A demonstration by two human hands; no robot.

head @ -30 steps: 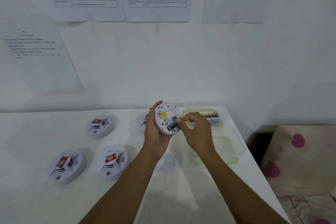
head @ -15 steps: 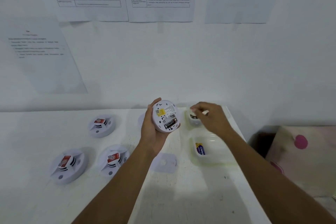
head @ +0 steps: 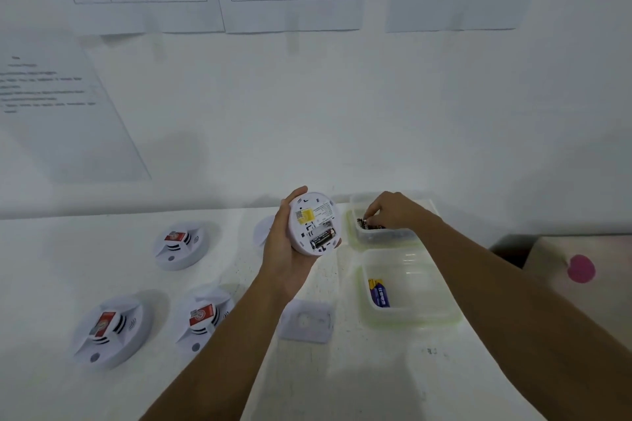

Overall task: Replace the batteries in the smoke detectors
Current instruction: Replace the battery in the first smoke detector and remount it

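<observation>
My left hand (head: 281, 249) grips a white round smoke detector (head: 313, 215) above the table, its back turned to me. One black battery (head: 322, 238) lies in its open compartment, and the slot beside it is bare. My right hand (head: 393, 212) reaches down into the far clear container (head: 386, 236), fingertips pinching a black battery (head: 363, 224) among other dark ones. The near clear container (head: 410, 316) holds a blue and yellow battery (head: 379, 292). A white cover plate (head: 305, 319) lies flat on the table below my left wrist.
Three smoke detectors with red labels sit face up on the white table (head: 359, 379): far (head: 179, 244), near left (head: 107, 330) and near middle (head: 205, 316). Another detector (head: 262, 231) shows partly behind my left hand. The table's right edge drops beside a floral surface (head: 581, 270).
My right hand pulled a battery out of the detector, carried it right and lowered into the far container. My left hand kept the detector raised. The view tilted down.
</observation>
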